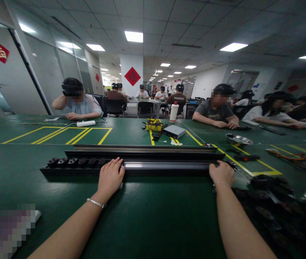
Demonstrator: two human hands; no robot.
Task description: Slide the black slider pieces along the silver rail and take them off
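Note:
A long black rail (166, 166) with a silvery channel lies across the green table in front of me. Several black socket modules (74, 162) sit in its left part. My left hand (110, 178) rests on the rail just right of those modules, fingers curled over its near edge. My right hand (221, 173) grips the rail's right end, fingers folded over it. Two more long rails (144, 150) lie parallel just behind it.
A metal bowl (239, 139) and a pile of black parts (271, 201) lie at the right. A yellow box (154, 124), a grey box (174, 131) and a white bottle (174, 112) stand farther back. Several people sit working around the table.

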